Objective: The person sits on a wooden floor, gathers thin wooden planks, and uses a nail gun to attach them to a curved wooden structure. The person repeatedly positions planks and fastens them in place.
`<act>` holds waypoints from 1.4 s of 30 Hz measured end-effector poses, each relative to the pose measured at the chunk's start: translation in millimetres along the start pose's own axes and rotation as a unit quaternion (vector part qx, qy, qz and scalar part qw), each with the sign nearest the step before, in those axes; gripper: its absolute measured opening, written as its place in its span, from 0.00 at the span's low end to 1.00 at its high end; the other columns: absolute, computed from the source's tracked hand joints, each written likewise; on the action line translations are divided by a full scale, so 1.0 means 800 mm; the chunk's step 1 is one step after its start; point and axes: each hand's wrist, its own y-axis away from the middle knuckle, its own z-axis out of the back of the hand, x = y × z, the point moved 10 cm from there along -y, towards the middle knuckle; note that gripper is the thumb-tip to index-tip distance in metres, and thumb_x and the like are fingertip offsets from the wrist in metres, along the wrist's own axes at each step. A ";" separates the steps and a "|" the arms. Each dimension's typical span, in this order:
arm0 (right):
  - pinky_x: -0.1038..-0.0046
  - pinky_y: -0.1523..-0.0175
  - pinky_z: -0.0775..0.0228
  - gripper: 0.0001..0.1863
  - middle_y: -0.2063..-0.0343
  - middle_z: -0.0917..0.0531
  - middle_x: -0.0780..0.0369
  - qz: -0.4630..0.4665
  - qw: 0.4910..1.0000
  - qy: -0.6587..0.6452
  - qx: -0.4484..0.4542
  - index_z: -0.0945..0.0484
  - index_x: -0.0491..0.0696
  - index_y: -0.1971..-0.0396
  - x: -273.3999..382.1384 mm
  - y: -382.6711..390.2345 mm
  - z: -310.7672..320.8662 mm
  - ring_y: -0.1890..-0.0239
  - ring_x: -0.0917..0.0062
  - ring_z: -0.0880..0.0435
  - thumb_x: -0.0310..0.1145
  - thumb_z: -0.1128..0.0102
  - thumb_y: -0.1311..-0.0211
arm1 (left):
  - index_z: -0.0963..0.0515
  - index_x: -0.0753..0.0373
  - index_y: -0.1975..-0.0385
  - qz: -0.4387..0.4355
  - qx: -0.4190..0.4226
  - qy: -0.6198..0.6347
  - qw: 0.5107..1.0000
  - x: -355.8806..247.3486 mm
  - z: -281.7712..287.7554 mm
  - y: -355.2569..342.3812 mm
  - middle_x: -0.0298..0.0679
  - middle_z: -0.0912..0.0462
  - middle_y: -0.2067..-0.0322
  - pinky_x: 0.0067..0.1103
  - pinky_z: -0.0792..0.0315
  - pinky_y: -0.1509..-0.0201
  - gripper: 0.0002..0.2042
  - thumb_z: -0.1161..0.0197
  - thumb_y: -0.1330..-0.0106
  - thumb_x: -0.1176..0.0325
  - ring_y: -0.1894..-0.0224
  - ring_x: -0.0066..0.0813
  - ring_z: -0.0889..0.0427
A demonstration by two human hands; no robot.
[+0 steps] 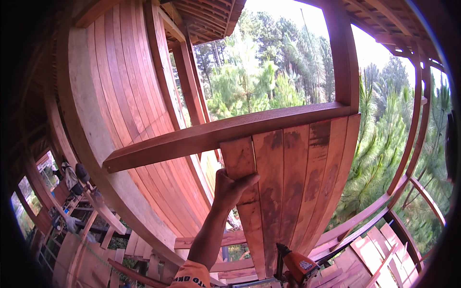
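Note:
My left hand (231,188) is closed around the left edge of a narrow wooden plank (247,211), its thumb lying across the plank's face. This plank stands upright beside several others that form a wall panel (293,177), with dark stains on the boards. A thin gap shows between the held plank and its neighbour near the top. Its upper end meets a horizontal wooden beam (225,127). At the lower edge, my right hand (289,278) is mostly hidden behind an orange and black nail gun (302,266) that it grips. The gun's dark nose points up toward the lower planks.
A tall plank-clad wall (129,81) rises at the left behind a pale curved beam (96,115). An upright post (342,57) joins the beam's right end. Loose boards (379,249) lie below at right, beside a railing (422,197). Trees stand outside.

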 end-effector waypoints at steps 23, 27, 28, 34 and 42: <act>0.74 0.55 0.25 0.16 0.57 0.18 0.58 -0.015 0.998 0.056 0.008 0.22 0.53 0.50 0.009 0.020 0.018 0.57 0.67 0.19 0.32 0.39 0.39 | 0.20 0.72 0.63 -0.001 -0.007 -0.027 1.000 -0.003 -0.003 -0.002 0.41 0.15 0.68 0.20 0.22 0.60 0.15 0.29 0.50 0.73 0.68 0.22 0.16; 0.73 0.77 0.29 0.16 0.82 0.26 0.63 0.184 0.982 -0.013 -0.049 0.28 0.42 0.67 0.057 0.014 0.039 0.85 0.78 0.26 0.41 0.40 0.39 | 0.20 0.71 0.63 -0.007 0.002 -0.009 1.000 -0.004 -0.006 -0.003 0.40 0.15 0.67 0.20 0.22 0.60 0.15 0.29 0.50 0.73 0.67 0.23 0.16; 0.73 0.79 0.28 0.17 0.85 0.27 0.63 0.201 0.978 -0.024 -0.046 0.29 0.41 0.69 0.071 0.016 0.042 0.89 0.79 0.26 0.42 0.41 0.38 | 0.20 0.71 0.62 -0.010 -0.001 -0.011 1.000 -0.004 -0.005 -0.002 0.40 0.15 0.67 0.20 0.22 0.60 0.15 0.29 0.50 0.73 0.67 0.23 0.17; 0.77 0.77 0.34 0.20 0.79 0.23 0.67 0.170 0.978 -0.111 -0.052 0.23 0.43 0.65 0.120 0.025 0.052 0.81 0.82 0.25 0.45 0.34 0.44 | 0.20 0.70 0.62 -0.015 -0.012 -0.021 1.000 -0.012 -0.003 0.000 0.39 0.15 0.67 0.20 0.22 0.60 0.15 0.28 0.51 0.73 0.66 0.22 0.17; 0.74 0.73 0.33 0.13 0.86 0.25 0.66 0.231 0.971 -0.018 -0.063 0.28 0.45 0.75 0.170 0.030 0.036 0.82 0.80 0.25 0.38 0.49 0.35 | 0.20 0.70 0.64 -0.028 0.009 -0.006 1.000 -0.013 -0.007 -0.002 0.39 0.15 0.68 0.19 0.22 0.62 0.14 0.30 0.50 0.74 0.68 0.21 0.17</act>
